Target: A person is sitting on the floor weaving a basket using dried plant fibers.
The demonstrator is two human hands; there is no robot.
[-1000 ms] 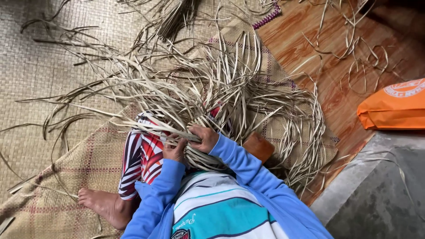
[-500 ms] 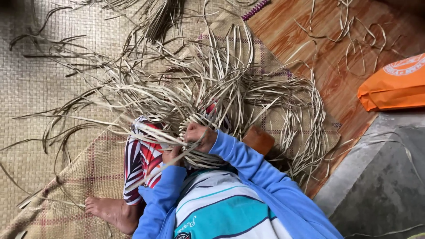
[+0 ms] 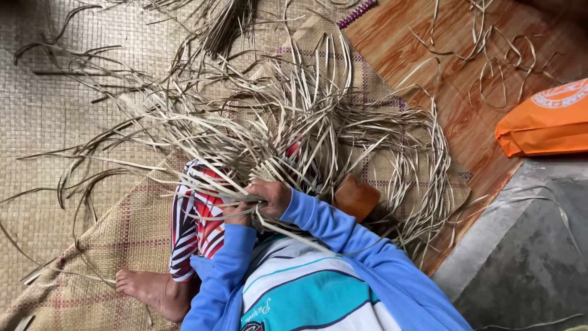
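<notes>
Dry straw strips [image 3: 294,135] fan out over knee. Right hand [image 3: 269,196] and left hand [image 3: 236,211] pinch strips at woven edge (keep crossing tight, flat).

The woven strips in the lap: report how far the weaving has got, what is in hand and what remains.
Done: only a small plaited patch shows above the hands. In hand: the right hand and left hand pinch flat dried strips at the patch's edge, over the striped cloth. Left: most of it, judging by the long loose strips fanning unwoven across the woven mat.
</notes>
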